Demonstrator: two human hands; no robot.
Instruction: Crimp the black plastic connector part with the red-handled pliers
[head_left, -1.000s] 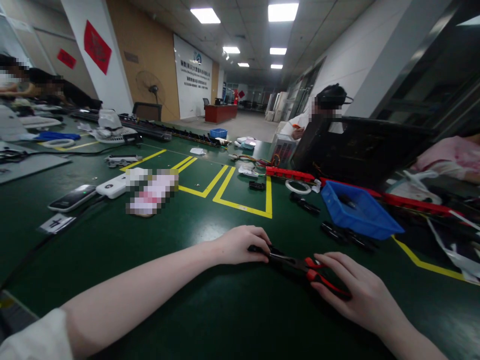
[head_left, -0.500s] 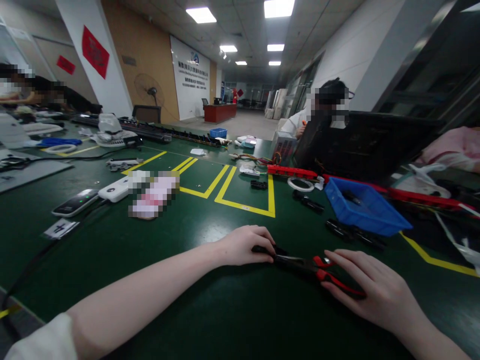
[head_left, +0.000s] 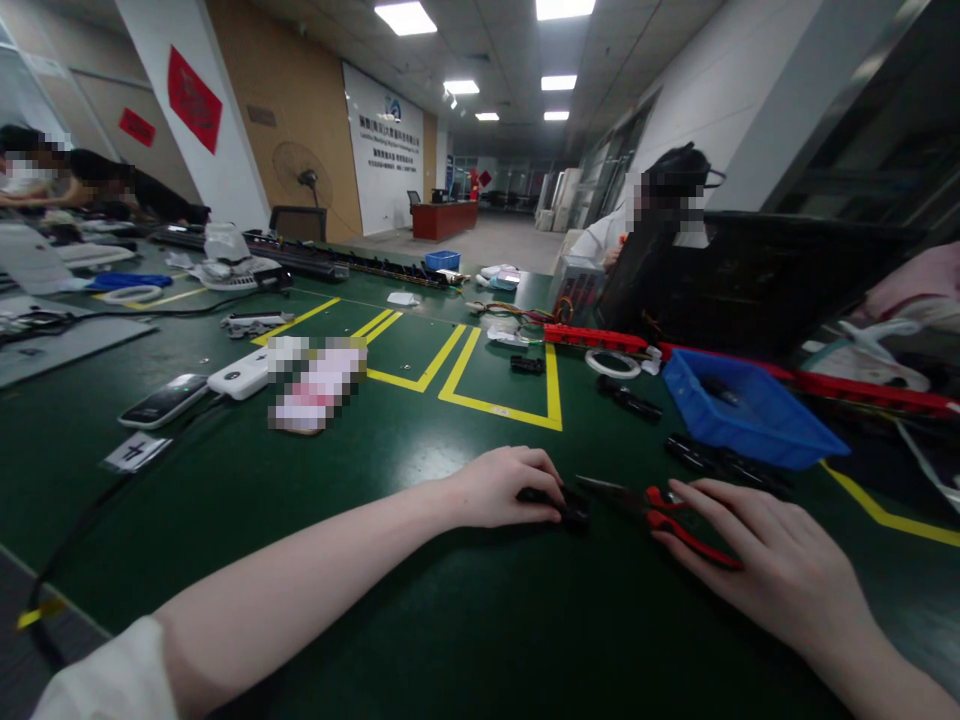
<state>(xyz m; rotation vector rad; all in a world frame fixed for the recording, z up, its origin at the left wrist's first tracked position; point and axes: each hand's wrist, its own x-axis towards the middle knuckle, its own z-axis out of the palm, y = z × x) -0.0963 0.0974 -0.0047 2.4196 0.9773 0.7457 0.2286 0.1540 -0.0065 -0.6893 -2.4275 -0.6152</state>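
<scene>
My left hand (head_left: 510,488) is closed around a small black part (head_left: 576,510), whose right end sticks out past the fingertips just over the green tabletop. In my right hand (head_left: 765,555) is a pair of needle-nose pliers (head_left: 664,520) with red handles. Their thin jaws point left towards the black part, with a small gap between tip and part. The fingers of my left hand hide most of the black part, so its exact kind does not show.
A blue bin (head_left: 750,415) stands at right beside black parts (head_left: 727,465). Further back lie a white ring (head_left: 613,364) and a red strip (head_left: 592,338). A phone (head_left: 319,385) and a white device (head_left: 247,375) lie at left. A person (head_left: 667,200) sits behind a dark panel (head_left: 787,290).
The pliers' jaws have drawn away to the right from the black part, which now shows more beyond my left fingers. The whole view has shifted slightly.
</scene>
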